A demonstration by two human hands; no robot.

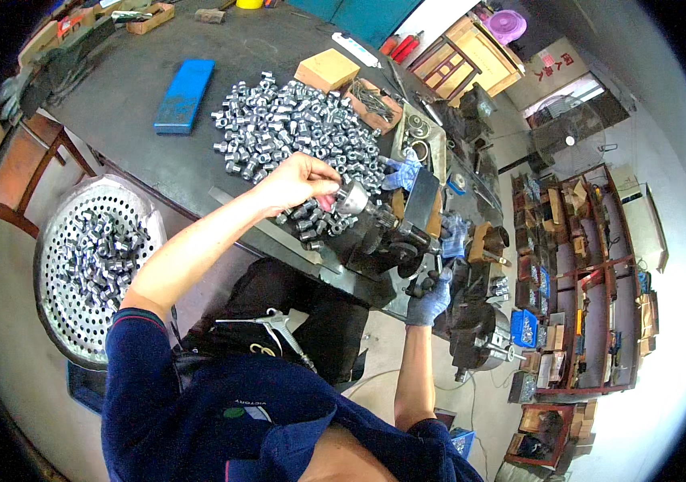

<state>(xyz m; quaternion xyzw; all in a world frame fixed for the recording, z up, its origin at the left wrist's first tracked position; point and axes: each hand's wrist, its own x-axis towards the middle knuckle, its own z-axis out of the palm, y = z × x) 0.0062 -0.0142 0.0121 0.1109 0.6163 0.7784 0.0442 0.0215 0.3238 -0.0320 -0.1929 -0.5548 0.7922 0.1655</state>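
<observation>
My bare left hand (304,178) is closed with its fingertips at the front of a silver chuck (351,197). Whatever it pinches there is too small and hidden to name. The chuck belongs to a dark bench machine (395,241) along the table's front edge. My right hand (429,299), in a grey-blue work glove, is wrapped round a machine handle (438,263) at the machine's right end. Right behind my left hand spreads a big heap of shiny metal fittings (279,120). A few more fittings (311,221) lie in front of the chuck.
A perforated metal basin (47,273) holding more fittings stands at left. On the dark table (126,96) are a blue box (185,96), a yellow box (327,70) and a parts tray (431,149). An air blow gun (279,328) lies near my lap. Shelves (592,281) stand at right.
</observation>
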